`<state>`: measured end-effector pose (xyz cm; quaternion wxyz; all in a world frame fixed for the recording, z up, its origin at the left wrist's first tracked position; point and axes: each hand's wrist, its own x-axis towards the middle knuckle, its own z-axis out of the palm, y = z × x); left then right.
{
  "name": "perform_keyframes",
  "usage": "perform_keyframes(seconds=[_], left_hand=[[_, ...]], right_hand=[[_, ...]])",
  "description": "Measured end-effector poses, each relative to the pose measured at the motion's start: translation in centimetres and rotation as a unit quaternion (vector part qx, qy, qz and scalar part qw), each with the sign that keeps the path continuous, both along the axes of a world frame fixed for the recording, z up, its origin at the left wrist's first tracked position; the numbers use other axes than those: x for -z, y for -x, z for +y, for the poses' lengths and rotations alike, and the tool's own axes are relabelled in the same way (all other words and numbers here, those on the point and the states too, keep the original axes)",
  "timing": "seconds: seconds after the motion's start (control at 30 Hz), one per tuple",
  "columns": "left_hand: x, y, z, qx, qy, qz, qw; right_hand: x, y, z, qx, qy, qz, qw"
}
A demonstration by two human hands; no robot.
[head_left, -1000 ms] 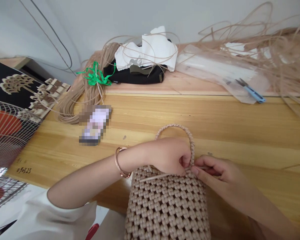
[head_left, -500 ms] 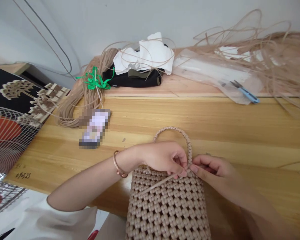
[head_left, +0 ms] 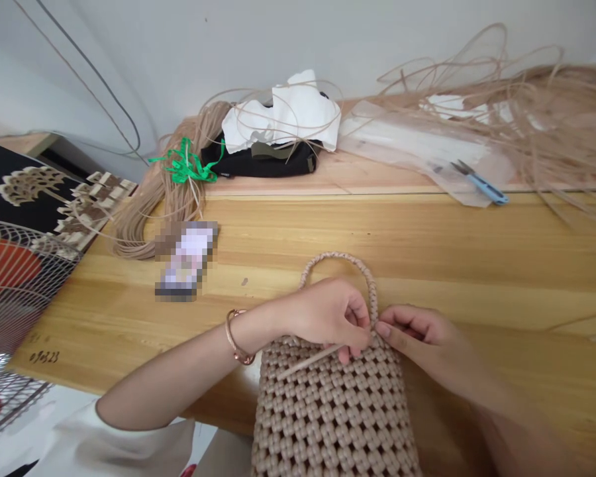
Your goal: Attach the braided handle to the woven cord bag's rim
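A woven beige bag (head_left: 330, 411) stands at the table's front edge, its braided handle (head_left: 336, 255) arching up from the rim. My left hand (head_left: 330, 315) reaches across the bag's top and pinches a flat beige strip (head_left: 310, 361) beside the handle's right base. The strip's free end points down and left over the weave. My right hand (head_left: 422, 331) is closed at the same handle base, thumb and fingertips pressed on it from the right. The fingertips partly hide the spot where strip and handle meet.
A phone (head_left: 187, 260), blurred out, lies on the wooden table (head_left: 258, 228) to the left. Bundled beige strips (head_left: 139, 218) with a green tie (head_left: 191, 165), a black pouch (head_left: 263, 165) under white paper (head_left: 305, 109), blue-handled scissors (head_left: 487, 187) and a loose strip heap (head_left: 566, 112) lie along the back.
The view has shifted slightly. Both hands stay at the handle's right base, with only small finger movements; the strip is still in my left hand.
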<state>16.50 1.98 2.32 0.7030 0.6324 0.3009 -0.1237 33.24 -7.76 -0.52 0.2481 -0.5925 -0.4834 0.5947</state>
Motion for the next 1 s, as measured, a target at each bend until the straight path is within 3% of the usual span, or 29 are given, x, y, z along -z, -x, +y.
perform_keyframes(seconds=[0.37,0.8,1.0], left_hand=[[0.1,0.1,0.1,0.003,0.017,-0.009,1.0],[0.9,1.0,0.2,0.033,-0.105,-0.044,0.993],[1.1,1.4,-0.4,0.041,-0.062,-0.053,0.996]], right_hand=[[-0.1,0.1,0.1,0.006,-0.001,0.026,1.0],[0.4,0.8,0.0,-0.005,0.021,0.054,0.998],[0.4,0.7,-0.5,-0.016,0.028,0.049,0.998]])
